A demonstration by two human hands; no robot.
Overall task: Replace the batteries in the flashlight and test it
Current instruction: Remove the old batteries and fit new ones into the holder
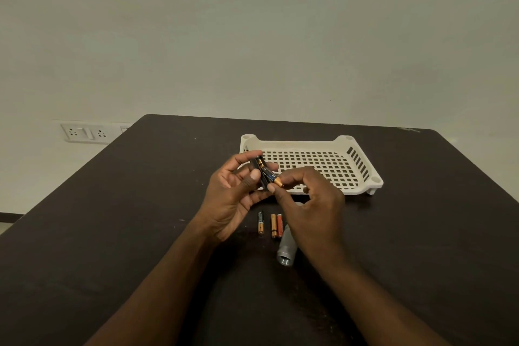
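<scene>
Two hands met above the near edge of the tray, a white slotted thing that sat on the dark table. The left hand curled round a black battery holder, thumb along its near side and fingers wrapped behind it, the holder tilted with its upper end toward the tray's left corner. A battery already sat in it, showing a copper band near the top. The right hand pinched another battery between thumb and forefinger at its copper end, the black end laid against the holder; its other fingers were bent loosely under the palm.

Nearer than the tray, below the hands, three loose batteries lay side by side on the table, all pointing toward the tray: a black-and-copper cell on the left, apart from a copper cell and a red cell that touched each other. Just right of these lay the grey flashlight body, its open threaded end turned away from the tray and its far end hidden under the right wrist.

A wall socket showed left of the tray, beyond the table's edge.
</scene>
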